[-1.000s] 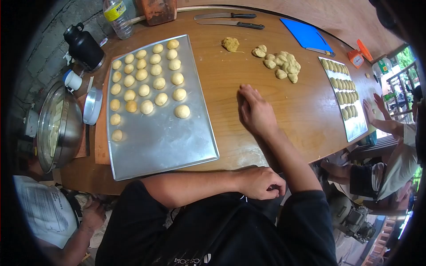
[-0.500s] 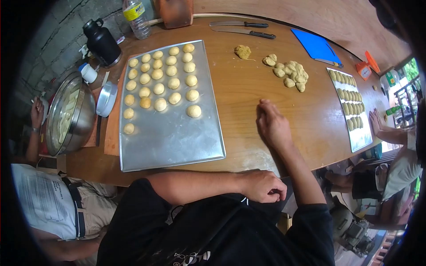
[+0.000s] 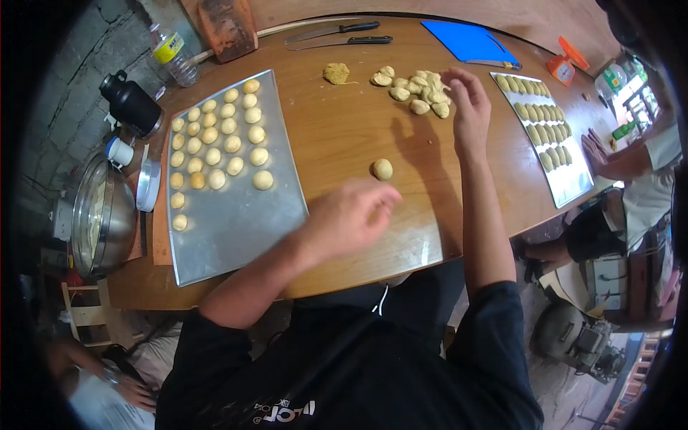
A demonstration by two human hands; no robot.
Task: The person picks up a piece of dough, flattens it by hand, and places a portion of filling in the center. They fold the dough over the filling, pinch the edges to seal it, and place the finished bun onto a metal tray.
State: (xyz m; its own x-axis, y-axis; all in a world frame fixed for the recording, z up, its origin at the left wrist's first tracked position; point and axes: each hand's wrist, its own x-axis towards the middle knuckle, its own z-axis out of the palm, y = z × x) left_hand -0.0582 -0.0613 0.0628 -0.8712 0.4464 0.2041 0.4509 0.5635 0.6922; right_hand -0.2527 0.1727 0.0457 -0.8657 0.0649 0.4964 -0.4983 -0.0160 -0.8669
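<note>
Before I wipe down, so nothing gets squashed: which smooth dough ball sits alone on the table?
The ball just beyond the left hand; the other smooth balls sit on the large tray.

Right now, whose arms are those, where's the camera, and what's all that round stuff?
There's no robot here: a person wears the camera on their head, looking down at their own two bare hands. The left hand is near one ball on the table. The right hand is up by some lumps. I can't see anything held. The big tray has rows of round pieces; the narrow tray has oval ones. Two knives lie farther back.
</note>
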